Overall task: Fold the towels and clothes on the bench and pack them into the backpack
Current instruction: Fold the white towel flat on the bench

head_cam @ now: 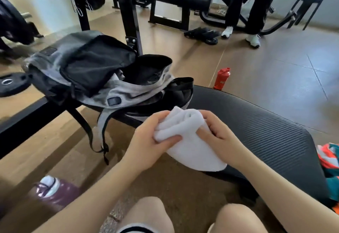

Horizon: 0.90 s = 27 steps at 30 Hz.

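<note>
Backpack (95,71) sits at 10 o'clock on the far end of the bench (256,131), main compartment gaping open, straps dangling off the edge. Red bottle (222,78) on floor at 1 o'clock. Colourful clothes (330,161) at 3 o'clock on the bench edge. White towel (190,141), folded into a bundle, centre frame, above the bench's near edge. Left hand (148,141) and right hand (218,137) both clamped on it, fingers curled tight.

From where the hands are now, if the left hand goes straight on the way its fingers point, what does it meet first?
The left hand already grips the white towel, so the towel comes first. Beyond it the line seems to run toward the right hand on the towel's other side, though depth is hard to judge.
</note>
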### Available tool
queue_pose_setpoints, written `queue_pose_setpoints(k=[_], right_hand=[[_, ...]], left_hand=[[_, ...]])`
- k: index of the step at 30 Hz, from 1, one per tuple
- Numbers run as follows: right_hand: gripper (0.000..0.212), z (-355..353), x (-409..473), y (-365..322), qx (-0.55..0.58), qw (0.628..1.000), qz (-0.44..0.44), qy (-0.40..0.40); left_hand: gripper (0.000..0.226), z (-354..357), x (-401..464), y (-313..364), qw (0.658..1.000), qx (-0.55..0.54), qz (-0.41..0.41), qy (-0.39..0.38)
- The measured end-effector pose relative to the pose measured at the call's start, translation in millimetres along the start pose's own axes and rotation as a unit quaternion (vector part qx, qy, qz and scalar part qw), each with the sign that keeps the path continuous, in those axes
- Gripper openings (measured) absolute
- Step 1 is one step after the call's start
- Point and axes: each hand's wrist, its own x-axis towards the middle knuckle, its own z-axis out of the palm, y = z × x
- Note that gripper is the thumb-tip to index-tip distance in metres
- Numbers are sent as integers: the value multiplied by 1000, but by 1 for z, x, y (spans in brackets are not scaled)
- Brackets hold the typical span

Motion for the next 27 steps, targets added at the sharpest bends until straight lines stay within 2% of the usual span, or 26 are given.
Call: queue_pose_setpoints(k=[2,5,7,11,13,15,17,20,23,25,27], right_hand=[[45,17,6,-15,21,1000,-2,-9],[54,32,17,-30,-47,999,-19,-5],[48,35,32,-37,-73,997,-31,27],[31,22,82,-51,-17,999,-7,40],[23,11,115,-58,32,998,6,50],[23,1,154,-62,90,994,25,63],[22,-9,194,-63,137,988,51,52],[14,-20,248,-55,141,987,74,13],[15,-27,290,-36,121,988,99,-9],[24,-29,311,-21,110,985,128,-35],[30,-29,326,-9,102,980,155,-68]], left_hand=[[54,-17,-1,1,999,18,-3,30],[55,-34,2,5,998,34,4,61],[47,-44,10,5,996,33,8,87],[43,-71,41,2,994,11,65,90],[41,-91,68,-6,991,-7,34,132],[31,-113,102,-17,978,102,-18,179],[23,-132,137,-33,951,253,-61,169],[32,-142,183,-56,900,415,-99,93],[52,-136,219,-79,800,577,-167,-12],[59,-124,231,-94,751,627,-203,-42],[50,-117,235,-106,738,639,-213,-39]])
